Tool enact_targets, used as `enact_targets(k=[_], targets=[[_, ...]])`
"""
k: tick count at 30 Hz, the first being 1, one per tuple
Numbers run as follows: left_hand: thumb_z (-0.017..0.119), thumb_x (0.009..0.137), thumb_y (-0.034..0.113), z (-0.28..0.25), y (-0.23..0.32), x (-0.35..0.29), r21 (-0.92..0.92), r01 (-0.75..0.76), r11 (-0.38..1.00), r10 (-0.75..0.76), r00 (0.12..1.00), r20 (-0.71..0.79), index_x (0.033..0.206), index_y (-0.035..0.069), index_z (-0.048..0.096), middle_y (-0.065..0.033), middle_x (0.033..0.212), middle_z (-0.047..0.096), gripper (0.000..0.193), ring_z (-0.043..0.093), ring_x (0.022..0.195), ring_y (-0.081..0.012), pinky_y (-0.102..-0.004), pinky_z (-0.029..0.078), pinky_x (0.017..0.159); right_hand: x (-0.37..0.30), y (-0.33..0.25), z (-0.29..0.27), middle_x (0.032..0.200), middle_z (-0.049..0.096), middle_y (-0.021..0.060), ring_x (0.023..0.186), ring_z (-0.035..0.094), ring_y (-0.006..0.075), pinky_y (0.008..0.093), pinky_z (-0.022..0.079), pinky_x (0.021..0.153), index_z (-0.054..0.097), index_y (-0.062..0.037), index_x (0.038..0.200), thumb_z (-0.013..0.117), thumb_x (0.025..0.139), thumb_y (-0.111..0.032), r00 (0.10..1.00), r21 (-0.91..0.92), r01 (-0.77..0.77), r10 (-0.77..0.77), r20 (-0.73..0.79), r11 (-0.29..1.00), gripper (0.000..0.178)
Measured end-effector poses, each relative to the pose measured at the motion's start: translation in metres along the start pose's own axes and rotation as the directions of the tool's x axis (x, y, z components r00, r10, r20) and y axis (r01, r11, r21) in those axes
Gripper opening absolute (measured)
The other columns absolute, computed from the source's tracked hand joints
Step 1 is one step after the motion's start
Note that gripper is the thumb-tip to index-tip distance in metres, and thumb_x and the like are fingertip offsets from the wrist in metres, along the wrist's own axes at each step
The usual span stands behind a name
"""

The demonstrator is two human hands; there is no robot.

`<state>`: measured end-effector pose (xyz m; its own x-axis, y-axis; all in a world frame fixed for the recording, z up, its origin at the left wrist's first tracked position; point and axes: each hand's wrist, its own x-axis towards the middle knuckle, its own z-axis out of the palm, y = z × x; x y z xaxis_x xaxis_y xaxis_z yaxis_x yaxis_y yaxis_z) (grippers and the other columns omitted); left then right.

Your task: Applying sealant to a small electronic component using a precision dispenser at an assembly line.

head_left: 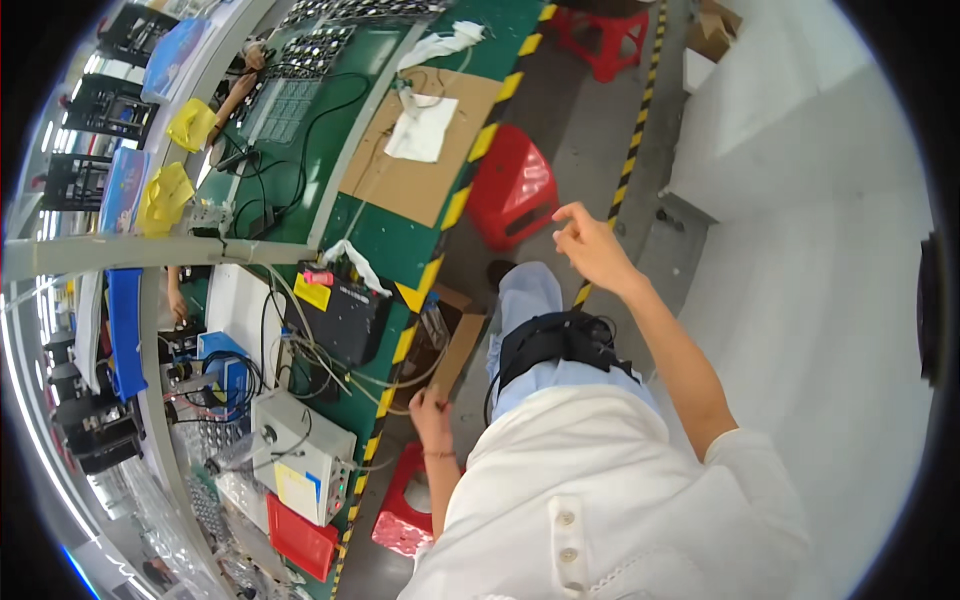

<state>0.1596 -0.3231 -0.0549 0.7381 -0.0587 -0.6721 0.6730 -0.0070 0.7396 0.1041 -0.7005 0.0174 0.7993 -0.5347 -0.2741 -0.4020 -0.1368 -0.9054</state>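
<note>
My left hand (432, 420) hangs beside the striped edge of the green workbench (395, 225), its fingers loosely bent and slightly apart. A pale cable (385, 383) loops off the bench close to those fingertips; whether they touch it I cannot tell. Out in front on the right, my right hand (592, 250) is in the air above the aisle floor. Its fingers are loosely curled, not closed, and nothing shows in them. The nearest thing to it is a red plastic stool (512, 190).
On the bench stand a black box (343, 318), a grey-white control unit (300, 450) and a red tray (302, 537). Cardboard (425, 150) lies farther along. Another red stool (405, 510) is below my left arm. A white wall (810, 290) bounds the right side.
</note>
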Motion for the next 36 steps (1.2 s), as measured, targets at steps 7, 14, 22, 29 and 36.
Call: enact_targets(k=[7,14,22,29,36], targets=[[0.063,0.077,0.01,0.107,0.026,0.103,0.467,-0.366,0.805,0.253,0.924,0.287,0.088,0.006,0.054,-0.0082,0.074,0.053,0.015,0.054,0.061,-0.0199,-0.0344,0.044,0.056,0.182,-0.045,0.01,0.079,0.058,0.01,0.07,0.059,0.0167,0.0304,0.048,0.062,0.05,-0.0018,0.107,0.053,0.09,-0.015,0.985,-0.279,0.153,-0.17,-0.037,0.948,0.023],[0.056,0.081,0.012,0.111,-0.035,0.135,0.678,-0.161,0.717,0.17,0.984,0.053,0.082,0.006,0.056,-0.0191,0.076,0.061,0.007,0.06,0.078,-0.0405,-0.0435,0.047,0.064,0.37,-0.046,0.066,0.094,0.058,0.0161,0.085,0.059,0.0284,0.0375,0.047,0.076,0.052,0.0001,0.106,0.056,0.088,-0.026,0.934,-0.529,0.352,-0.328,0.143,0.772,0.032],[0.056,0.088,0.023,0.174,-0.299,0.322,0.799,-0.403,0.447,0.585,0.807,0.08,0.129,0.01,0.049,-0.0216,0.137,0.042,0.044,0.037,0.126,-0.0399,-0.0417,0.028,0.108,0.473,-0.024,0.135,0.106,0.057,0.019,0.075,0.058,0.0249,0.035,0.047,0.065,0.039,0.0047,0.121,0.072,0.078,-0.035,0.921,-0.52,0.388,-0.297,0.253,0.761,0.067],[0.056,0.088,0.024,0.32,-0.352,0.322,0.712,-0.232,0.663,0.43,0.896,-0.109,0.123,0.009,0.052,-0.0212,0.129,0.046,0.039,0.042,0.119,-0.0375,-0.0412,0.032,0.101,0.505,-0.007,0.078,0.11,0.057,0.008,0.069,0.052,0.0041,0.0179,0.033,0.043,0.03,-0.0004,0.132,0.074,0.078,-0.016,0.924,-0.039,0.064,-0.045,0.381,0.997,0.071],[0.057,0.088,0.024,0.312,-0.285,0.305,0.691,-0.044,0.722,0.284,0.929,-0.237,0.117,0.008,0.056,-0.0207,0.119,0.051,0.034,0.047,0.11,-0.0347,-0.0405,0.036,0.094,0.522,-0.001,0.059,0.109,0.057,0.0072,0.087,0.06,0.0109,0.0235,0.05,0.071,0.032,-0.0012,0.132,0.071,0.08,-0.009,0.878,0.034,0.246,-0.238,0.416,0.969,0.065]])
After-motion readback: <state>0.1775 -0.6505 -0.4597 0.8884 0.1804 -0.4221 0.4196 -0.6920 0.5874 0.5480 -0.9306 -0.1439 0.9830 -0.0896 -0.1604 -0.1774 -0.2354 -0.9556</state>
